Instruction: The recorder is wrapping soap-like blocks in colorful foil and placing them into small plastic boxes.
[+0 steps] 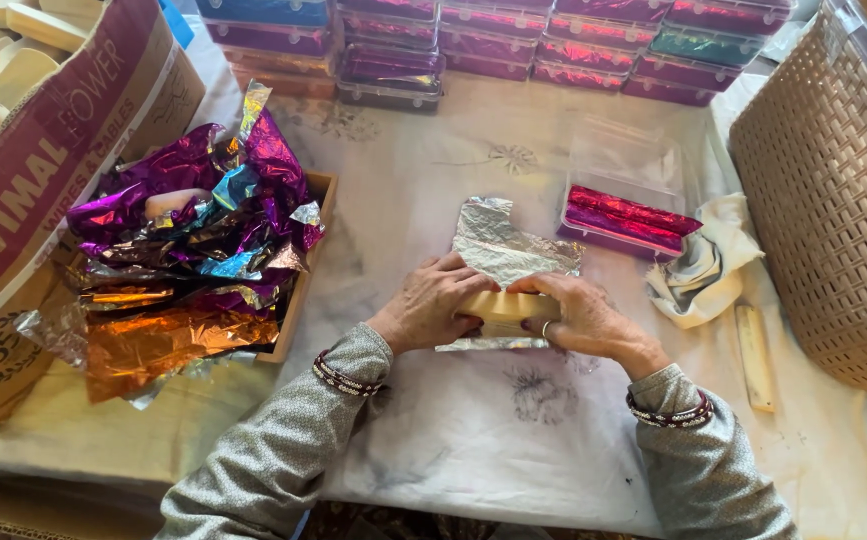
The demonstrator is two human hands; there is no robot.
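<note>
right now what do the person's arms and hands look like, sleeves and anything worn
Both arms wear grey speckled knit sleeves with dark maroon and white patterned cuffs. The left hand is bare of jewellery as far as shows. The right hand has a thin ring on one of its fingers.

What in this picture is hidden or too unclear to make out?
All in the head view:
- Pale bar: both ends covered by the left hand and right hand.
- Tray: its contents are buried under crumpled foil sheets.
- Woven basket: cut off by the right edge, inside unseen.
</note>
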